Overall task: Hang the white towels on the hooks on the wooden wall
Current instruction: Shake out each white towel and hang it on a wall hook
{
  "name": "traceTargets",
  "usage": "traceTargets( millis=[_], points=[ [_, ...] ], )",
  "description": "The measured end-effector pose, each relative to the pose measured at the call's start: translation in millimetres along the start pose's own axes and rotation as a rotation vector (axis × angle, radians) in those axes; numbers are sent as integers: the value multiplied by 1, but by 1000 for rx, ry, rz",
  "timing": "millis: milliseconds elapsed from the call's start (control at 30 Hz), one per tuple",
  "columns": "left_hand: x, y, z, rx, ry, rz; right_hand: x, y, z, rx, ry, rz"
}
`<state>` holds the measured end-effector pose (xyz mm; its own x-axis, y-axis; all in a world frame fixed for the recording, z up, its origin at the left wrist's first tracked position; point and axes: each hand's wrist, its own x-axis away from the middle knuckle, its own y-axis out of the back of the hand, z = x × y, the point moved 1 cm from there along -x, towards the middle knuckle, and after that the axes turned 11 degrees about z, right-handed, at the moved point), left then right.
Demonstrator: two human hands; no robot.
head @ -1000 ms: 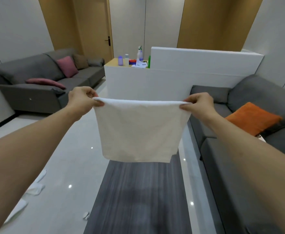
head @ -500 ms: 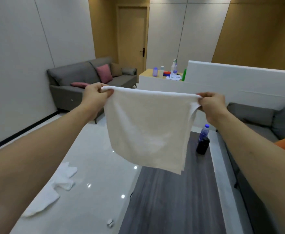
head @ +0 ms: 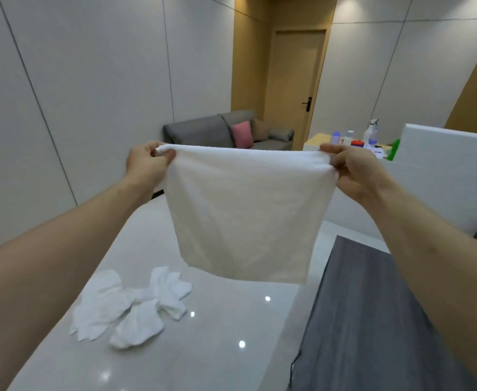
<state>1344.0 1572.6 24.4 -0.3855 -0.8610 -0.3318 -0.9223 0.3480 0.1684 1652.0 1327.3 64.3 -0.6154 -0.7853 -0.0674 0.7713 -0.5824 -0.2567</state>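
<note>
A white towel (head: 245,213) hangs flat in front of me, stretched between both hands by its top edge. My left hand (head: 147,165) pinches the top left corner and my right hand (head: 353,170) pinches the top right corner. Several more white towels (head: 130,306) lie crumpled on the glossy floor at the lower left. Wooden wall panels (head: 248,66) frame a door at the back; no hooks show on them.
A dark grey table (head: 372,320) fills the lower right. A grey sofa (head: 203,131) with a pink cushion (head: 241,134) stands at the back. A white partition (head: 452,153) and a counter with bottles (head: 370,135) are at the right. Grey wall panels (head: 90,94) run along the left.
My view has swung left and upward with the towel held spread. The right sofa and orange cushion have left the frame, and the floor towels have come closer.
</note>
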Motion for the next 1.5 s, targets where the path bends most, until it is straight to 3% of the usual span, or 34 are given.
traceTargets(
  millis=[233,367,500,700,867,1100,1267,1500],
  points=[
    [-18,125,36,-91,21,-246,-59,-161,-43,60,-8,191],
    [-22,198,49,-165,74,-394,-90,-243,-71,226,-94,571],
    [-16,268,62,-233,142,-580,-125,-327,-114,721,156,852],
    [9,358,71,-340,226,-779,-166,-462,-171,628,184,1087],
    [36,416,67,-371,263,-938,-174,-572,-209,754,386,1233],
    [115,484,50,-374,308,-1179,-96,-702,-251,547,309,1444],
    [201,549,34,-373,341,-1364,-13,-776,-260,536,381,1691],
    [325,657,-1,-397,246,-1448,136,-873,-242,500,487,1861]
  ],
)
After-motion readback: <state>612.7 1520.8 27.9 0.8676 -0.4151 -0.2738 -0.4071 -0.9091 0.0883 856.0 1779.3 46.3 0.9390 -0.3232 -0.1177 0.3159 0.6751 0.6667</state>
